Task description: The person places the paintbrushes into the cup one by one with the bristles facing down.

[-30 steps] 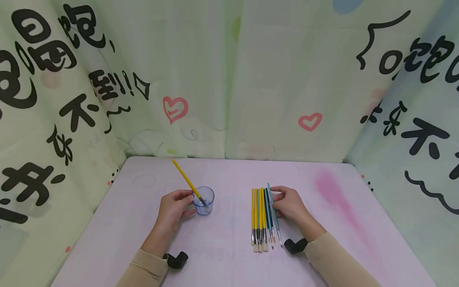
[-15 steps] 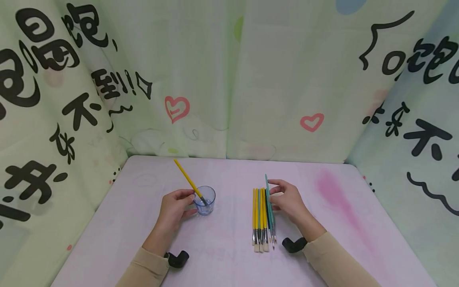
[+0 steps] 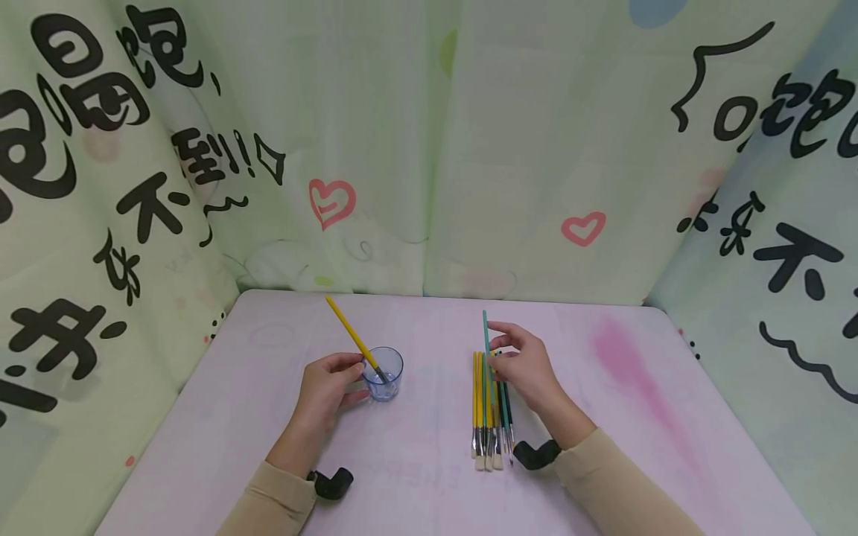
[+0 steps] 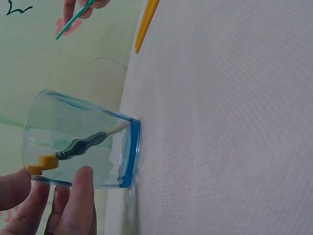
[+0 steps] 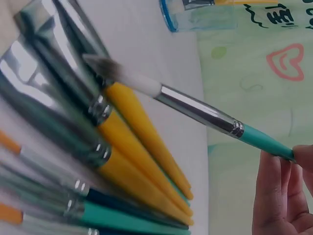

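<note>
My left hand [image 3: 325, 388] holds the near left side of a clear bluish cup [image 3: 394, 378] standing on the table. A yellow-handled paintbrush [image 3: 347, 326] leans in it, bristles down, as the left wrist view shows through the cup wall [image 4: 73, 115]. My right hand [image 3: 529, 372] pinches a teal paintbrush [image 3: 485, 327] by its handle. In the right wrist view this teal paintbrush [image 5: 200, 112] has a white-and-dark bristle tip and is raised over the other brushes. Beneath it, a row of paintbrushes [image 3: 478, 402] with yellow, teal and dark handles lies side by side, bristles toward me.
The table [image 3: 429, 476] has a pale pinkish cover with a pink smear [image 3: 626, 365] at the right. Patterned curtains [image 3: 509, 149] with dark writing and hearts enclose its back and sides. Table surface lies between the cup and the brush row.
My right hand has lifted the teal paintbrush off the right end of the row and moved it left and away from me. The left hand and cup have stayed in place.
</note>
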A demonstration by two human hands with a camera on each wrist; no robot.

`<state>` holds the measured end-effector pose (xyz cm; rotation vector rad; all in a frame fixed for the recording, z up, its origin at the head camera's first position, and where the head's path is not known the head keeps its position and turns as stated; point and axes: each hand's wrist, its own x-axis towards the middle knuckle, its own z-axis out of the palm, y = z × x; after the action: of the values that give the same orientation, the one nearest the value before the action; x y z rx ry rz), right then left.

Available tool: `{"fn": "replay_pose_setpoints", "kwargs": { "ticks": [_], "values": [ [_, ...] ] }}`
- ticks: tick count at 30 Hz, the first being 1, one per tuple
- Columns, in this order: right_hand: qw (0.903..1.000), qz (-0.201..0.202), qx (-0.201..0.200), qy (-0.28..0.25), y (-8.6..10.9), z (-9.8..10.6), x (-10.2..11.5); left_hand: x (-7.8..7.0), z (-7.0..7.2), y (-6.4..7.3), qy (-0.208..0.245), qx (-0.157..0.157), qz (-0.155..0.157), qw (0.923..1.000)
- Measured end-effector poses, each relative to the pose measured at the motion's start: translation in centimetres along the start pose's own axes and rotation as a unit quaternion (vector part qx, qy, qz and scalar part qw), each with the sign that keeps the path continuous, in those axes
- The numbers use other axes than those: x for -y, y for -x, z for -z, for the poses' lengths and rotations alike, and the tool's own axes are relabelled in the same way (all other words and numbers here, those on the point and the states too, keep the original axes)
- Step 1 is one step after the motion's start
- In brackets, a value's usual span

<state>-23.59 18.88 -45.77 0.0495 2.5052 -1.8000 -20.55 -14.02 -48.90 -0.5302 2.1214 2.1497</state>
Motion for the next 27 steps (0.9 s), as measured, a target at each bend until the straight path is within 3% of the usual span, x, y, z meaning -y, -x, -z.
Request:
{"fn": "replay_pose_setpoints", "kwargs": {
  "ticks": [7,27],
  "values": [
    [0.9997,0.021,-0.014,-0.008,0.0,-1.3,1.0,0.1,-0.1,-0.1,-0.001,-0.001,0.005,1.0],
    [0.9921,0.088,-0.005,-0.09,-0.3,-4.8,4.4,0.0,0.1,0.0,0.002,0.005,-0.001,1.0]
  ]
}}
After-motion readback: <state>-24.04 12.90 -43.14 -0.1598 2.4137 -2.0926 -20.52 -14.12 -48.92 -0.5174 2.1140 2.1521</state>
